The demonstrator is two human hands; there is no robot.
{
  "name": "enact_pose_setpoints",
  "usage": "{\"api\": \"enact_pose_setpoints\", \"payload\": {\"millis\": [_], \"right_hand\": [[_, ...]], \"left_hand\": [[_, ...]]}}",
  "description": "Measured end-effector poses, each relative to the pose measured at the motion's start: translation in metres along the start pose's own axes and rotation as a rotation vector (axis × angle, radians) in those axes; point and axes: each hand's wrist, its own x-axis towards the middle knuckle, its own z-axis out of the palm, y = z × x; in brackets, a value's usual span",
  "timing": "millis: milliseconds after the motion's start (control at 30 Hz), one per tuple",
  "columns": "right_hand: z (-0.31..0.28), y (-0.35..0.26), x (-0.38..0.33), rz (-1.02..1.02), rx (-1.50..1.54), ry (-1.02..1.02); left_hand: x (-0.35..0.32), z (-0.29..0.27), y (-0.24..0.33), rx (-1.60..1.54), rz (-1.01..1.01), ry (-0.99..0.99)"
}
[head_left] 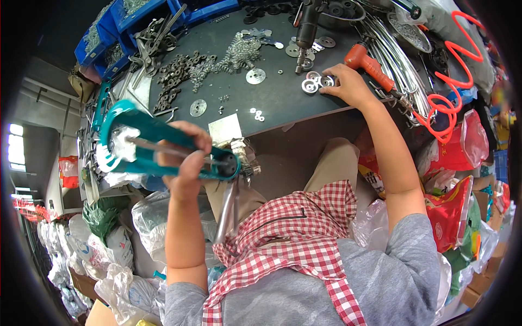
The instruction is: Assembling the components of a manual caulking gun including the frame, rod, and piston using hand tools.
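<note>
My left hand is closed round a long teal metal frame, raised over the table's near left edge. A metal rod runs inside the frame, and its near end has a round black part. Below that end hangs a shiny metal bar; how it is joined cannot be made out. At the right of the table, my right hand has thumb and forefinger about a small silver cupped ring. Two similar rings lie close against it.
A power driver points down above the rings. Beside my right hand lies an orange-red air tool with a coiled red hose. Springs, dark brackets, flat discs and metal rods cover the dark table.
</note>
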Motion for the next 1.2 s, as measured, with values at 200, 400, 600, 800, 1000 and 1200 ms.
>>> {"api": "enact_pose_setpoints", "payload": {"millis": [200, 400, 600, 800, 1000, 1200], "right_hand": [[-0.008, -0.002, -0.001, 0.052, 0.024, 0.018], [0.004, 0.033, -0.001, 0.231, 0.369, 0.117], [-0.016, -0.005, -0.001, 0.017, 0.275, 0.244], [-0.010, 0.013, -0.011, -0.190, -0.186, 0.064], [-0.007, 0.022, -0.015, -0.141, -0.128, 0.139], [-0.005, 0.025, -0.020, -0.254, -0.152, 0.213]], "left_hand": [[0.008, -0.010, -0.008, 0.040, -0.072, -0.060], [0.002, -0.008, -0.010, 0.006, -0.089, -0.039], [0.004, -0.008, -0.007, 0.079, -0.123, -0.050], [0.006, -0.009, -0.009, 0.024, -0.047, -0.032], [0.009, -0.004, -0.015, -0.108, 0.003, -0.061], [0.005, -0.003, -0.012, -0.095, 0.019, -0.068]]}}
